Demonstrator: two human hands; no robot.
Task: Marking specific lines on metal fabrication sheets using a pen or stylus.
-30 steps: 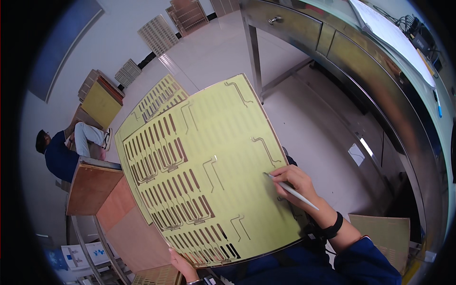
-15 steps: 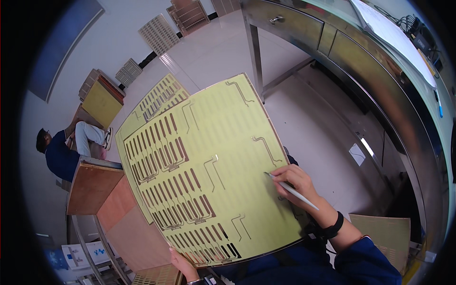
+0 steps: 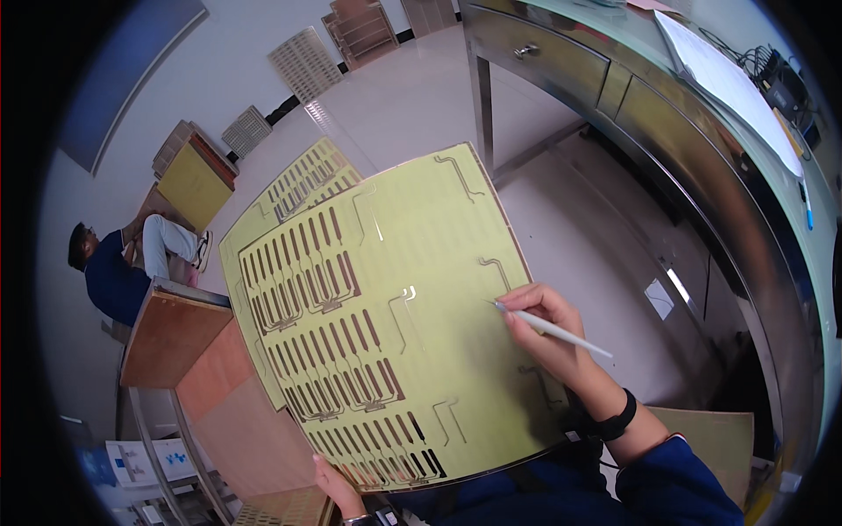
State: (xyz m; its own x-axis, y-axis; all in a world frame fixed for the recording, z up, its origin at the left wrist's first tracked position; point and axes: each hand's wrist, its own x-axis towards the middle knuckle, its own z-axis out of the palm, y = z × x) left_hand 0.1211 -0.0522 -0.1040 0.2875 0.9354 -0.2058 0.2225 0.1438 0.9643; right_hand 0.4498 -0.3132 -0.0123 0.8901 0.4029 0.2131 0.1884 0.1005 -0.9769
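A large yellow-green panel [image 3: 456,368] stands tilted in front of me, with rows of long slots cut in its left half and thin bent grooves on its right. At the panel's lower left edge, my left hand [image 3: 338,487] grips it; part of that hand is behind the panel. My right hand [image 3: 551,337] pinches a slim white pen-like tool [image 3: 566,333] with a thin pointed tip. That tip is over the panel's right half, just below a bent groove. Whether it touches the surface, I cannot tell.
Behind the panel leans a second slotted panel [image 3: 316,175]. To the right runs a metal desk [image 3: 544,53] with drawers, papers and cables. A wooden stand [image 3: 175,337] is on the left, near a seated person [image 3: 118,276]. Another panel [image 3: 702,443] rests at lower right.
My right hand and the tool have moved slightly up the panel, toward the bent groove. The whole view has shifted a little; my left hand keeps its hold.
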